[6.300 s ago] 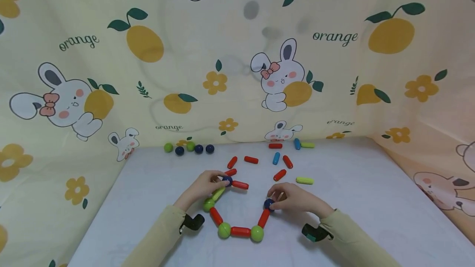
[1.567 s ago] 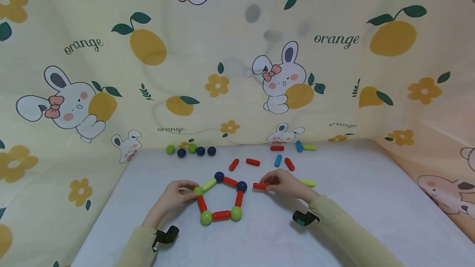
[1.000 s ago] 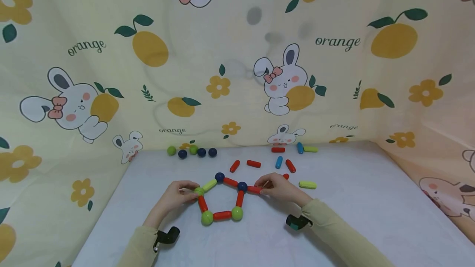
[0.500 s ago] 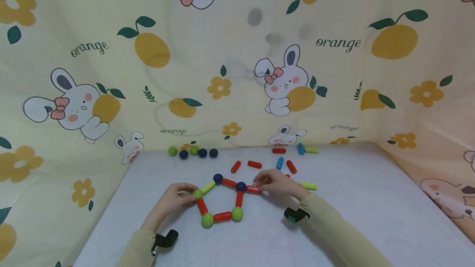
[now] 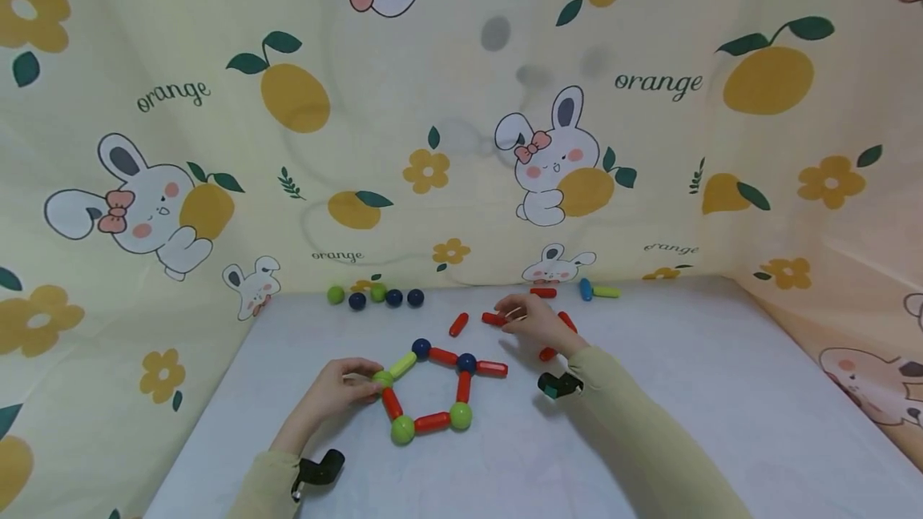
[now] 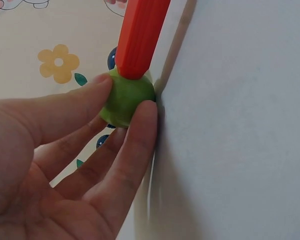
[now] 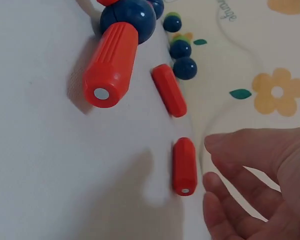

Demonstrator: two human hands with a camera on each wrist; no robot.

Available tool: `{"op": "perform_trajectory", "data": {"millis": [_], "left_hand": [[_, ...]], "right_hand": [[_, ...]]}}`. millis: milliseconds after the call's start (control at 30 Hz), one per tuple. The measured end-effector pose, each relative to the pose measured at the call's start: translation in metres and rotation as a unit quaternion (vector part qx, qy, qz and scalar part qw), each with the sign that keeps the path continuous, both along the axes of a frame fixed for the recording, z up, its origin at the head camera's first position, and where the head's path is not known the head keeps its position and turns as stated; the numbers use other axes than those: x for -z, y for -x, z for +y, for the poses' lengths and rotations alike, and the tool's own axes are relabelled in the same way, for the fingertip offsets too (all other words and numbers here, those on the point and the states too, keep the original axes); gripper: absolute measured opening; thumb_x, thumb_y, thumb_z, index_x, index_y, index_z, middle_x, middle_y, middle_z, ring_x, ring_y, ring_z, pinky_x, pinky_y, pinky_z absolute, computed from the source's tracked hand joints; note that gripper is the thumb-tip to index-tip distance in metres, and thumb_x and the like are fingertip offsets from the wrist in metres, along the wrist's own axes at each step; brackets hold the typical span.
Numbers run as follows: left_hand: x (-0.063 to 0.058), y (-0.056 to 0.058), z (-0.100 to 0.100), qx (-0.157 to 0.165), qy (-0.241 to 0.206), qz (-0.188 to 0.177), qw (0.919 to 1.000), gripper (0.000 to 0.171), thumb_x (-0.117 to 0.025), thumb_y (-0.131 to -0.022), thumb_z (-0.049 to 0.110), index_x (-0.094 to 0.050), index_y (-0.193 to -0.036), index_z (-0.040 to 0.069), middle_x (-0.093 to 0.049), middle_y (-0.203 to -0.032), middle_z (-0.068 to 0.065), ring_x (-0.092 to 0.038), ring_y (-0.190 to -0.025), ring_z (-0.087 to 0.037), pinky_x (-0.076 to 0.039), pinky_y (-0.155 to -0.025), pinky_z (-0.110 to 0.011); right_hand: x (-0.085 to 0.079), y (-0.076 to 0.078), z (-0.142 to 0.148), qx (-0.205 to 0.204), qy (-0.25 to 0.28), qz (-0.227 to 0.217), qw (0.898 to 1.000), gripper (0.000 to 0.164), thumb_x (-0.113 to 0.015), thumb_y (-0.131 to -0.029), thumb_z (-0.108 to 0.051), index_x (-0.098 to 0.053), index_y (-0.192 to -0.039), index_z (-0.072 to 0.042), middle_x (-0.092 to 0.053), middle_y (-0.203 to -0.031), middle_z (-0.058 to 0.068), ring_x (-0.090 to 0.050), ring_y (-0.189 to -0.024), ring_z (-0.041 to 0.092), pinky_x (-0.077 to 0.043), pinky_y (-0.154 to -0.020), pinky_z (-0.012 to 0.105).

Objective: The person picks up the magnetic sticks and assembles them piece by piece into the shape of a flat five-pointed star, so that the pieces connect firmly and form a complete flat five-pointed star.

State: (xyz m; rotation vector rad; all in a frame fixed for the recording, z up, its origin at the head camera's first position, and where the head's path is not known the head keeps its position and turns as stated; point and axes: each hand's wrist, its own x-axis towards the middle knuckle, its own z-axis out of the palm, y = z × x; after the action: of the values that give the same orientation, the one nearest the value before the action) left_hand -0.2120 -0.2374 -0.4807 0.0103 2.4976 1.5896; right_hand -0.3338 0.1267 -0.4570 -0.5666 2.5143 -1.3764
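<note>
A closed five-sided ring of magnetic balls and rods lies on the table. My left hand [image 5: 339, 387] pinches its leftmost green ball [image 6: 127, 102] between thumb and fingers; a red rod [image 6: 140, 40] juts from that ball. Two navy balls form the ring's far corners, joined by a red rod [image 5: 443, 356]. From the right navy ball [image 5: 467, 363] another red rod [image 7: 109, 70] sticks outward, its free end showing a silver magnet. My right hand [image 5: 532, 320] hovers beside a loose red rod [image 7: 184, 167], thumb and fingers apart and not around it.
Along the back left stand loose green and navy balls [image 5: 393, 298]. A loose red rod [image 5: 458, 324] lies left of my right hand; other red rods [image 5: 567, 320] are partly hidden by it. A blue rod [image 5: 586, 289] and a lime rod [image 5: 606, 292] lie near the printed curtain.
The ring, unclosed at first, became closed. My right hand brought a red rod to the right navy ball, let it go there, and moved back toward loose rods. My left hand shifted to the left green ball.
</note>
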Motion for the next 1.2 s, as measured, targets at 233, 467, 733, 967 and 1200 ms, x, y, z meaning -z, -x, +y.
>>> {"op": "perform_trajectory", "data": {"millis": [233,467,733,967,1200], "left_hand": [[-0.001,-0.001,0.000,-0.002,-0.002,0.000,1.0000,0.034,-0.074,-0.083,0.012,-0.065,-0.114,0.002,-0.063,-0.106,-0.009,-0.066,-0.086,-0.021,-0.056,-0.074,-0.033],[0.002,0.000,-0.001,-0.001,-0.004,-0.003,1.0000,0.035,-0.074,-0.083,0.014,-0.065,-0.115,0.003,-0.063,-0.106,-0.009,-0.066,-0.085,-0.020,-0.056,-0.075,-0.033],[0.001,0.000,0.000,-0.006,0.000,-0.002,1.0000,0.035,-0.075,-0.083,0.015,-0.065,-0.114,0.004,-0.063,-0.106,-0.009,-0.066,-0.084,-0.020,-0.056,-0.075,-0.032],[-0.001,0.000,0.002,-0.010,0.006,-0.001,0.9999,0.034,-0.074,-0.083,0.014,-0.065,-0.114,0.003,-0.063,-0.106,-0.009,-0.066,-0.083,-0.020,-0.056,-0.075,-0.033],[-0.001,0.000,0.000,0.001,0.003,0.001,1.0000,0.035,-0.074,-0.083,0.015,-0.065,-0.115,0.003,-0.063,-0.106,-0.009,-0.066,-0.083,-0.020,-0.056,-0.075,-0.032]], "right_hand": [[0.006,0.006,-0.005,0.022,0.005,-0.012,1.000,0.032,-0.067,-0.088,-0.003,-0.063,-0.120,-0.005,-0.063,-0.114,0.009,-0.056,-0.104,0.025,-0.051,-0.087,0.037],[0.015,0.011,-0.010,0.035,-0.009,-0.022,0.999,0.033,-0.064,-0.090,-0.002,-0.062,-0.123,-0.006,-0.062,-0.115,0.005,-0.055,-0.105,0.023,-0.050,-0.089,0.039],[0.016,0.010,-0.016,0.047,-0.042,-0.018,0.998,0.031,-0.064,-0.088,0.001,-0.066,-0.117,-0.009,-0.060,-0.112,0.004,-0.053,-0.103,0.024,-0.050,-0.088,0.040],[0.010,0.006,-0.007,0.043,-0.056,-0.001,0.998,0.030,-0.065,-0.089,-0.003,-0.067,-0.117,-0.011,-0.061,-0.113,0.001,-0.053,-0.103,0.022,-0.050,-0.087,0.037],[-0.012,-0.020,0.006,-0.017,-0.013,0.024,0.999,0.031,-0.065,-0.090,-0.004,-0.066,-0.120,-0.011,-0.065,-0.111,0.002,-0.059,-0.099,0.021,-0.051,-0.086,0.036]]}}
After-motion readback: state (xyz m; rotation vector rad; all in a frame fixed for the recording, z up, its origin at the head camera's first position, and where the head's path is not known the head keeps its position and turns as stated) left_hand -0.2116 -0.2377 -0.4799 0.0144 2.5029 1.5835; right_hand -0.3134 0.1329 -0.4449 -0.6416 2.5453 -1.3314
